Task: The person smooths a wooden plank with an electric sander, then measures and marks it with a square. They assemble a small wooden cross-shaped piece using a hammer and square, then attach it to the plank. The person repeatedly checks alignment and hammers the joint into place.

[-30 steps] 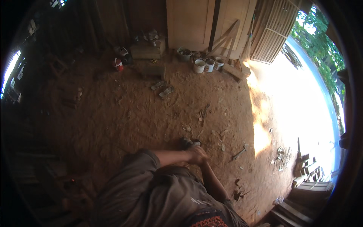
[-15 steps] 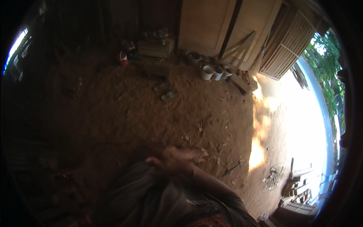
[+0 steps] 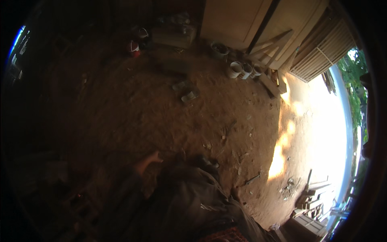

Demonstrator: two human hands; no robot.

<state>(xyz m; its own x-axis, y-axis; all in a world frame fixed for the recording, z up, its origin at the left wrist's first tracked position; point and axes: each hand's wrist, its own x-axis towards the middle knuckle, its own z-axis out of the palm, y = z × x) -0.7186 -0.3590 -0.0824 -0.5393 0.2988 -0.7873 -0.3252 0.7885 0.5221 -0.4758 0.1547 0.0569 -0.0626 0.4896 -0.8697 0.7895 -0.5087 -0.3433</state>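
My left hand (image 3: 149, 161) reaches forward from a dark sleeve, low and left of the middle. Its fingers look stretched out and slightly apart, though dim and a little blurred, and I see nothing in them. Beside it my dark, folded clothing (image 3: 185, 193) covers the lower middle. I cannot make out my right hand against the dark clothing. A dark shoe (image 3: 207, 162) shows just past the clothing. Bare brown earth (image 3: 193, 129), strewn with leaves and scraps, lies ahead.
Flat sandals (image 3: 188, 96) lie ahead. White buckets (image 3: 235, 69) and a dark basin (image 3: 219, 49) stand before large wooden panels (image 3: 234, 24). A slatted frame (image 3: 322, 58) leans at the far right. Stacked wood (image 3: 312, 201) sits at the lower right. A thin tool-like object (image 3: 252, 178) lies on the ground.
My right hand and forearm, which crossed in front of my clothing, have dropped out of sight. My left hand has come into view. The surroundings have shifted right in the picture.
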